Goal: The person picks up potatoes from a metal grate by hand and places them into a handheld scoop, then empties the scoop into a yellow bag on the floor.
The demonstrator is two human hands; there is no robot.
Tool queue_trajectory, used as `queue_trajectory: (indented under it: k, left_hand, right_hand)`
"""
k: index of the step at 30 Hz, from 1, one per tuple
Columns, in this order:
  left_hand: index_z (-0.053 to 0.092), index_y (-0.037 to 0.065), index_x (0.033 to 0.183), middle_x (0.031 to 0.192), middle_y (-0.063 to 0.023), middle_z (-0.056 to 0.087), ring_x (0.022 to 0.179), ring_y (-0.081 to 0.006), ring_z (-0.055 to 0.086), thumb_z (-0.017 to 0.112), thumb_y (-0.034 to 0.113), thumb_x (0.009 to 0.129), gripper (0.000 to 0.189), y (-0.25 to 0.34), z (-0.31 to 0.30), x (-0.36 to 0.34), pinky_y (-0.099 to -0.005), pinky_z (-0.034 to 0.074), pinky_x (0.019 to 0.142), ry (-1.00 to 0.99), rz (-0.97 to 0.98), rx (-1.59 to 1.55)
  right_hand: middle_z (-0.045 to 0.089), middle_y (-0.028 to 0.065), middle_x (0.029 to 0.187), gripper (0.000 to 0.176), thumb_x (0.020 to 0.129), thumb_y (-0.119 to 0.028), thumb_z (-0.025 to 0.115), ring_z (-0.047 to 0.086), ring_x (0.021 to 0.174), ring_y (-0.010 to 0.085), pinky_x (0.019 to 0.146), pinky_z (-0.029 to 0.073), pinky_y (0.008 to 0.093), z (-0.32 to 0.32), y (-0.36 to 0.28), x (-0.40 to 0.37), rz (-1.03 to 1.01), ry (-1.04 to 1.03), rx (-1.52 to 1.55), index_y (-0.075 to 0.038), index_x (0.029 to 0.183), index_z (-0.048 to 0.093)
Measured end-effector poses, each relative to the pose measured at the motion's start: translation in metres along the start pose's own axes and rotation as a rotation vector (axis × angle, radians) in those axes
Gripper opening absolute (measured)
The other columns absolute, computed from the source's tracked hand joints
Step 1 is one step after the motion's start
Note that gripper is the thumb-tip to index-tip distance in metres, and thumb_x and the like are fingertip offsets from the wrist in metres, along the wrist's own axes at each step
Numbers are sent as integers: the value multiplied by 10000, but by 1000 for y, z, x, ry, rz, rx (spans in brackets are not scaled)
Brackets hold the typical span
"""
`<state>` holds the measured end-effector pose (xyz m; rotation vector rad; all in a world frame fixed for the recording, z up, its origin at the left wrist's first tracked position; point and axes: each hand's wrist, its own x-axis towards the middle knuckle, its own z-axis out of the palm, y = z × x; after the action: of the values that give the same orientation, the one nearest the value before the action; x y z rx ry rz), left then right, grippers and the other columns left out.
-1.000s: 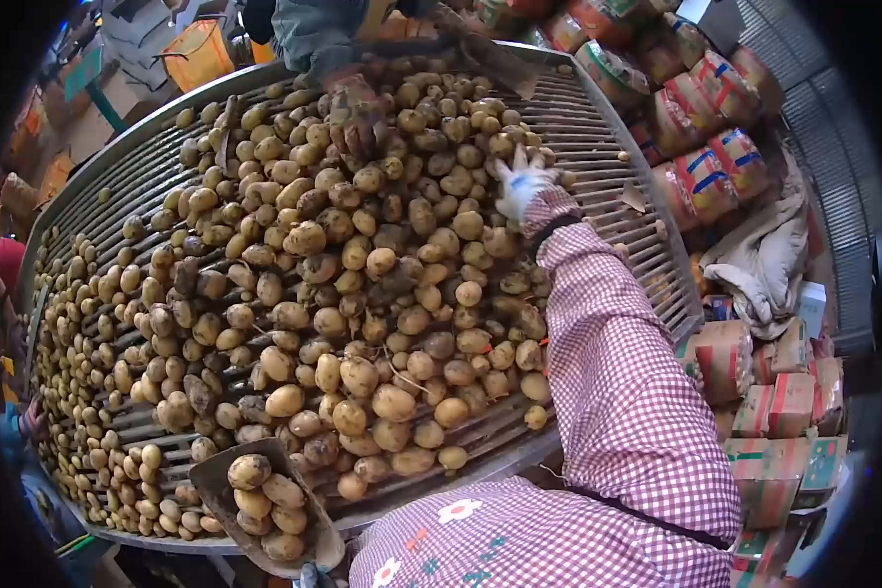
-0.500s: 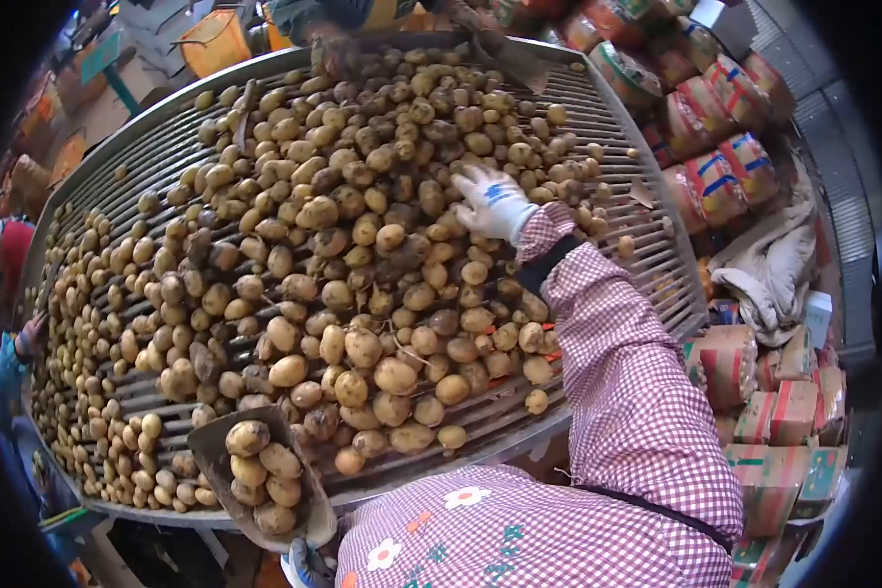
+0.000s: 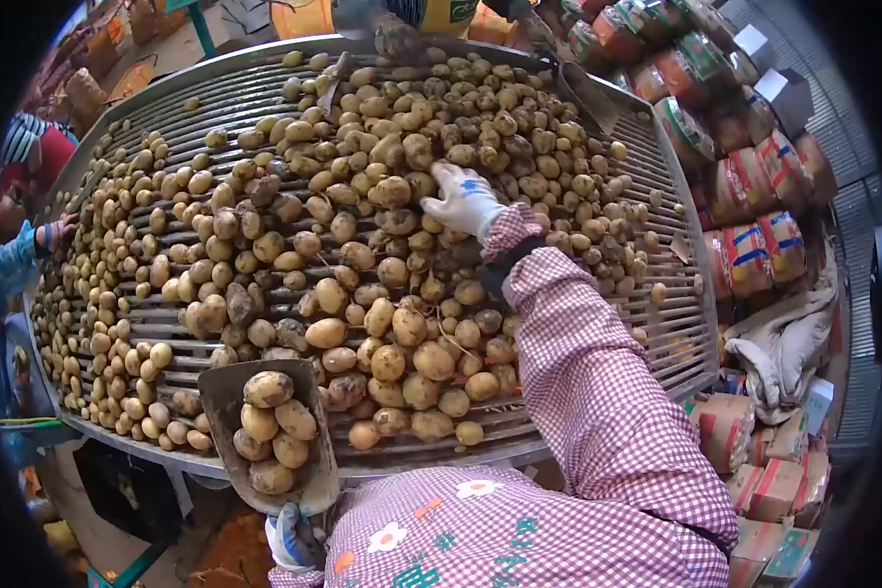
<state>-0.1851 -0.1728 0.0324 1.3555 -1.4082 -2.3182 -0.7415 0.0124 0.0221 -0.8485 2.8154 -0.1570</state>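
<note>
My left hand [image 3: 294, 537], in a white and blue glove, grips the handle end of a metal scoop [image 3: 227, 416] at the table's near edge. Several potatoes [image 3: 294, 419] lie in the scoop, some with dirt on them. My right hand [image 3: 464, 201], gloved in white with a blue print, is over the potato pile [image 3: 387, 363] in the middle of the slatted table [image 3: 132, 318]. Its thumb and fingers are apart and rest against potatoes. The fingertips are partly hidden among them.
A co-worker's hand [image 3: 54, 233] with a blue sleeve reaches in from the left. Another person's gloved hand [image 3: 398, 39] is at the far edge, near a second scoop [image 3: 588, 98]. Packed bags [image 3: 755, 255] and boxes [image 3: 769, 485] are stacked on the right, beside a grey cloth [image 3: 789, 343].
My right hand has shifted slightly left over the pile, its fingers less spread. The loaded scoop stays in my left hand. The camera view has turned, and the far scoop has moved onto the right slats.
</note>
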Motion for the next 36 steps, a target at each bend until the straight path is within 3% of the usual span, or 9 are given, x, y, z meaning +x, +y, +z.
queue_trajectory:
  k: [8, 13, 17, 19, 23, 29, 32, 35, 36]
  left_hand:
    - [595, -37, 1131, 814, -76, 681, 543, -119, 554, 522, 278, 1016, 343, 7, 10, -2, -238, 411, 490, 76, 6, -26]
    - [626, -6, 979, 671, -47, 634, 472, -115, 515, 562, 264, 995, 278, 4, 0, -3, -245, 393, 457, 36, 73, 172]
    - [613, -4, 1142, 850, -80, 679, 608, -128, 588, 524, 243, 1016, 291, 2, -13, -1, -258, 458, 552, -53, -115, -22]
    - [623, -5, 1103, 787, -65, 668, 551, -123, 564, 557, 273, 1007, 301, 1, -10, 0, -255, 435, 510, -22, -94, -36]
    - [650, -8, 1055, 746, -57, 671, 506, -118, 549, 593, 320, 1004, 337, 8, -8, 1, -248, 417, 476, -38, -58, -37]
    - [683, 10, 1001, 772, -32, 675, 533, -102, 556, 549, 274, 1035, 298, -9, -37, -14, -266, 422, 497, -98, 29, 117]
    - [678, 0, 1147, 889, -25, 714, 606, -88, 587, 564, 259, 1038, 303, -4, -38, -32, -247, 466, 550, -62, -87, -171]
    - [650, -12, 1217, 968, -31, 721, 694, -89, 616, 578, 271, 1038, 343, -15, -61, -42, -242, 484, 602, -79, -131, -219]
    - [638, -15, 1234, 1014, -50, 720, 773, -106, 640, 577, 284, 1041, 361, -17, -66, -47, -245, 501, 654, -48, -98, -225]
  right_hand:
    - [634, 310, 1295, 844, 847, -397, 657, 621, 1227, 390, 1020, 477, 412, 0, -71, 22, -260, -335, 306, 49, 1503, 368]
    - [583, 285, 1374, 741, 858, -379, 695, 552, 1304, 408, 1088, 451, 411, 20, -60, 2, -346, -254, 349, 21, 1442, 474]
    - [638, 222, 1287, 701, 875, -354, 720, 620, 1202, 299, 1017, 487, 373, 27, -72, -32, -315, -188, 776, 38, 1411, 497]
    - [630, 112, 1287, 623, 951, -319, 692, 639, 1129, 189, 952, 516, 302, 22, -84, -58, -261, -434, 1442, 29, 1428, 492]
    - [586, 101, 1388, 583, 994, -243, 613, 619, 1212, 226, 1006, 542, 381, 32, -119, -94, -174, -646, 1993, -15, 1499, 434]
    - [613, 113, 1372, 537, 941, -134, 664, 638, 1179, 203, 982, 544, 341, 17, -194, -131, -172, -639, 1824, 21, 1436, 523]
    - [665, 92, 1271, 393, 934, -14, 605, 619, 1167, 157, 956, 535, 320, -4, -245, -161, -348, -589, 1472, 7, 1326, 630]
    - [673, 135, 1200, 379, 866, 47, 628, 644, 1139, 261, 986, 518, 365, 27, -290, -180, -929, -201, 913, -2, 1240, 664]
    - [652, 169, 1242, 383, 854, 57, 631, 628, 1175, 315, 1023, 500, 385, 24, -305, -197, -817, -346, 983, -6, 1230, 668]
